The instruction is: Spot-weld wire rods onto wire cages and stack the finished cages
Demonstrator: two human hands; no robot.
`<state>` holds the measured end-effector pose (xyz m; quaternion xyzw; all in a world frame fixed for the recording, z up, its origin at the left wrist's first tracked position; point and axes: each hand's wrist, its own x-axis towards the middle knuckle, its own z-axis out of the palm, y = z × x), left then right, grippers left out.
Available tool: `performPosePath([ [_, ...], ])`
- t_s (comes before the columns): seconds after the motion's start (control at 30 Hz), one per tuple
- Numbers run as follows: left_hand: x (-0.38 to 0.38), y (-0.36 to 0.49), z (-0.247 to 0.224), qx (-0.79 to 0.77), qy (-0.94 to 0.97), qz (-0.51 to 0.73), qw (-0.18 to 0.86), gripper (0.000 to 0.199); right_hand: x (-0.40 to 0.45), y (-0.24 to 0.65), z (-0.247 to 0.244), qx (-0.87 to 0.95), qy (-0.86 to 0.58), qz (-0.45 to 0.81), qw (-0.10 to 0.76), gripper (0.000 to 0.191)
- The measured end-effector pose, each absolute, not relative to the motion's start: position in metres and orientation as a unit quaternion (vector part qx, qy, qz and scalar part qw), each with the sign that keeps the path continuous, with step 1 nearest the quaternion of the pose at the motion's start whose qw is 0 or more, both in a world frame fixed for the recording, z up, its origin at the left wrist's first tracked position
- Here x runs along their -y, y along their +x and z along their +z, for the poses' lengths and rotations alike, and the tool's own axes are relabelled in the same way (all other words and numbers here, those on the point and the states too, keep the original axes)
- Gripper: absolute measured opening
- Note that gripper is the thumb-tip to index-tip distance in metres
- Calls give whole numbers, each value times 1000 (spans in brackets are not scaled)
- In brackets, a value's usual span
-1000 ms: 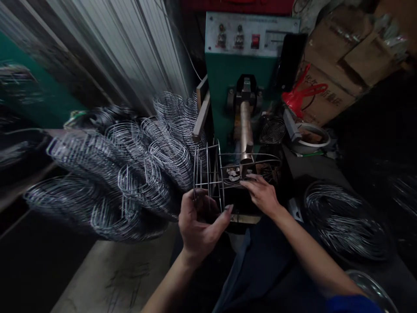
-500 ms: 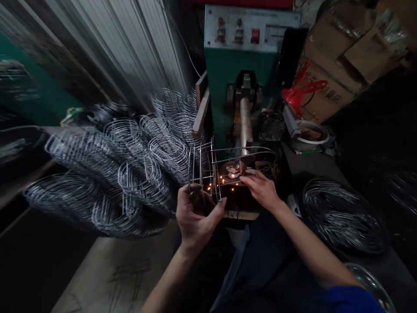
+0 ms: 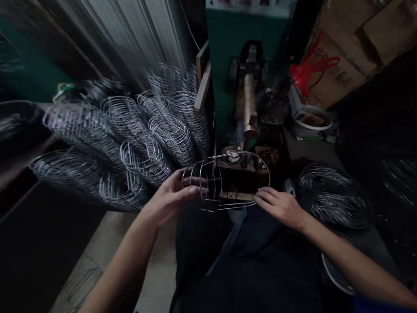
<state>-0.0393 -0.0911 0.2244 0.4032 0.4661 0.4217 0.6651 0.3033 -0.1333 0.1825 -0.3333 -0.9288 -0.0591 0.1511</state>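
Note:
A wire frame (image 3: 269, 176) of thin metal rods, with a wide loop at its right end and several curved ribs at its left, is held level in front of my body. My left hand (image 3: 171, 191) grips its ribbed end, fingers passing inside the wires and thumb in front. At the loop's lower right, my right hand (image 3: 282, 206) pinches the wire between thumb and fingers. Just beyond the frame is a spot welder's thick round arm (image 3: 249, 104), its tip above a round lower electrode seat (image 3: 232, 156). The frame looks apart from the tip.
Stacks of curved wire pieces (image 3: 172, 134) fill the left side. On the right are a wire bundle (image 3: 332, 195), a pale bowl (image 3: 311, 124), a red plastic object (image 3: 301, 78) and cardboard boxes (image 3: 345, 56). A green machine body (image 3: 224, 48) stands behind the arm.
Sparks at the welder's tip are gone. The wire frame has come away toward me and turned, its loop now facing right. Both hands moved with it, and the camera view has tipped downward.

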Motion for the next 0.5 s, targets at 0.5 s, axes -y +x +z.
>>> performPosePath([
  [0.5, 82, 3, 107, -503, 405, 399, 650, 88, 50, 302, 172, 776, -568, 234, 143, 16],
])
